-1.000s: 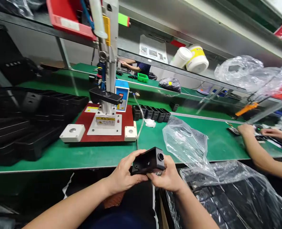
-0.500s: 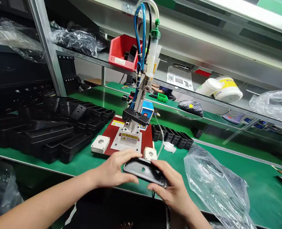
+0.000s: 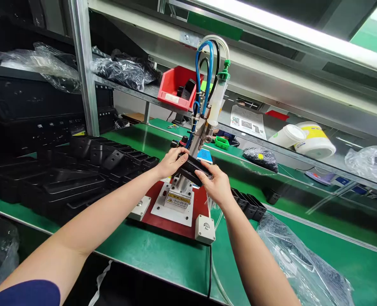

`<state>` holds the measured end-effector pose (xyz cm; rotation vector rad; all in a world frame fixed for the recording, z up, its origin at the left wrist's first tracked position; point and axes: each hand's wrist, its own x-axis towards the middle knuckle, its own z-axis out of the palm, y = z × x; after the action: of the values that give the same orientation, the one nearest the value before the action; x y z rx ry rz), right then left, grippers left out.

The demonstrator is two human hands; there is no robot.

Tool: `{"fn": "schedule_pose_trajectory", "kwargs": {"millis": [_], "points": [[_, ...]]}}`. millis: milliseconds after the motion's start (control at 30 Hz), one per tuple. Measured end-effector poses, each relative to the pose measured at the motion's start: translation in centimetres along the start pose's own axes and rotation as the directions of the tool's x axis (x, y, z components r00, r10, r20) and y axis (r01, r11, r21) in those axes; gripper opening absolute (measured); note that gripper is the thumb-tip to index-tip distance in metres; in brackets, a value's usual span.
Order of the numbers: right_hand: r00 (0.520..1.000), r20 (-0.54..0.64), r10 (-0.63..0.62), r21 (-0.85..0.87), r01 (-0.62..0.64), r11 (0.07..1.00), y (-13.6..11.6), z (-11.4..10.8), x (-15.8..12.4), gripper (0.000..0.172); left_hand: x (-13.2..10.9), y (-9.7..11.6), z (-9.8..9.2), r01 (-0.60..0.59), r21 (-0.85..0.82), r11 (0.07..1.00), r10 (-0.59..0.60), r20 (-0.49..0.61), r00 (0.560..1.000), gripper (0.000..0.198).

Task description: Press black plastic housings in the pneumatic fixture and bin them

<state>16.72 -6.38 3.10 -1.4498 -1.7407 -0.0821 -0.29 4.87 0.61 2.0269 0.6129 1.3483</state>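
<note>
Both my hands are raised to the bench machine. My left hand [image 3: 172,163] grips the left end of a black plastic casing [image 3: 192,165], and my right hand [image 3: 216,182] grips its right end. The casing is tilted, up against the machine's black holder, which is mostly hidden behind it; I cannot tell how far it is seated. Above it stands a dispensing syringe [image 3: 218,100] with a green cap. Below is the machine's metal base plate [image 3: 163,208] on a red board [image 3: 169,226], with a white button box [image 3: 205,229] at its right corner.
Black casings [image 3: 74,187] are piled on the left of the green bench [image 3: 150,250]. More small casings [image 3: 248,204] stand in a row at right, beside a clear plastic bag [image 3: 296,250]. A red bin [image 3: 175,87] and white tubs [image 3: 316,140] sit on the shelf.
Both hands have carried the casing up and forward from the bench front to the machine's holder. Its hollow side, seen before, no longer faces me. The camera view has shifted too.
</note>
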Motion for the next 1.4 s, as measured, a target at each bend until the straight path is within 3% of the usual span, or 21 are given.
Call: {"fn": "schedule_pose_trajectory", "kwargs": {"millis": [133,333,467,767,867,1067,1233,1400], "points": [[0.999,-0.004,-0.033,-0.098,0.033,0.995,0.0,0.5,-0.3,0.042,-0.3,-0.9,1.0,0.027,-0.105,0.994,-0.032,-0.043,0.999,0.043],[0.996,-0.017,-0.082,-0.156,0.078,0.985,-0.2,0.6,-0.7,0.040,-0.4,-1.2,2.5,0.015,-0.208,0.978,-0.057,-0.200,0.978,0.034],[0.992,-0.048,-0.116,-0.213,0.103,0.972,-0.1,0.9,-0.7,0.040,-0.5,-1.2,2.8,0.005,-0.211,0.977,-0.062,-0.263,0.963,0.033],[0.949,-0.178,-0.261,-0.458,0.155,0.875,-0.6,1.8,-1.3,0.043,-0.3,-0.3,2.3,-0.043,-0.128,0.991,0.006,-0.280,0.960,0.032],[0.945,-0.168,-0.281,-0.454,0.179,0.873,-0.6,1.8,-1.3,0.041,-0.3,-0.1,2.1,-0.038,-0.091,0.995,0.010,-0.288,0.958,0.033],[0.957,-0.158,-0.245,-0.372,0.172,0.912,-0.4,1.7,-1.1,0.039,-0.2,-0.5,1.8,0.013,-0.164,0.986,-0.044,-0.186,0.982,0.035],[0.950,-0.184,-0.252,-0.335,0.180,0.925,-0.4,2.1,-1.4,0.035,-0.5,-0.9,2.2,-0.001,-0.231,0.973,-0.056,-0.238,0.970,0.034],[0.934,-0.281,-0.221,-0.311,0.129,0.942,-0.3,2.9,-1.7,0.032,-0.6,-1.0,2.4,-0.010,-0.167,0.986,-0.034,-0.261,0.965,0.034]]}}
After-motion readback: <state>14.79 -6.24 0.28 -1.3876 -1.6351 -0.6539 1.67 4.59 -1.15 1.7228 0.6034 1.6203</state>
